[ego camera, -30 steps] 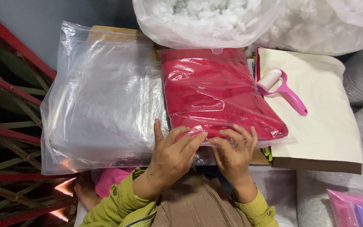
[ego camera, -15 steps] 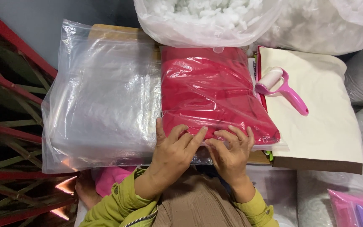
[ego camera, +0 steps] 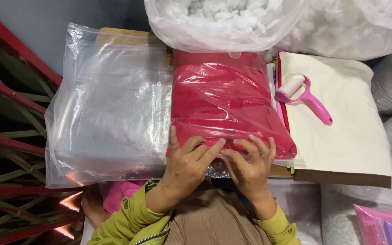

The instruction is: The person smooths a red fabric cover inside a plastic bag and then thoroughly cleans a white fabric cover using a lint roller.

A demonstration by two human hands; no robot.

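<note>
Red cloth in its clear bag [ego camera: 230, 104] lies beside the empty bag stack [ego camera: 110, 118]. Your left hand [ego camera: 189, 161] and right hand [ego camera: 250, 163] press flat, fingers spread, on its near edge, gripping nothing. If you push unevenly, the slippery film may slide or wrinkle.

A flat clear plastic bag holding folded red cloth [ego camera: 227, 104] lies at centre; a stack of empty clear bags [ego camera: 110, 109] sits just left of it, a large clear sack of white stuffing [ego camera: 223, 20] at its far edge, and a pink pouch [ego camera: 384, 224] shows in the lower right corner
</note>
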